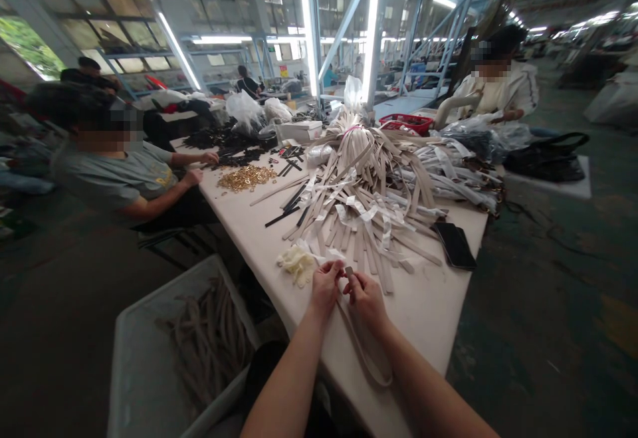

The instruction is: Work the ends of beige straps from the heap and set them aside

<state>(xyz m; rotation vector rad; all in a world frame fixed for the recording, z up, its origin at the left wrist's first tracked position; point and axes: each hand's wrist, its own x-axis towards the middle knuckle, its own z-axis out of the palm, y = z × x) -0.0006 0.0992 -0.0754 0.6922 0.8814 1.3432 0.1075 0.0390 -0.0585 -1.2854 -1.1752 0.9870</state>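
My right hand [367, 297] is closed on a beige strap [371, 365], whose squared tip stands up between thumb and fingers. The strap's length hangs in a loop over the table below my wrists. Close beside it, my left hand [326, 286] is pinched shut, its fingertips nearly meeting the right ones; what it grips is hidden. White backing strips lie just behind the left fingers. A crumpled pale yellow glove [298, 264] rests to the left of that hand. Ahead spreads a large heap of beige straps [356, 219] with white strips curling among them.
A black phone [454, 246] lies near the table's right edge. Gold-coloured metal rings [246, 177] are piled at the left, near a seated co-worker [129, 179]. Below left stands a plastic bin [142, 358] with straps inside. Another person [491, 86] works at the far right.
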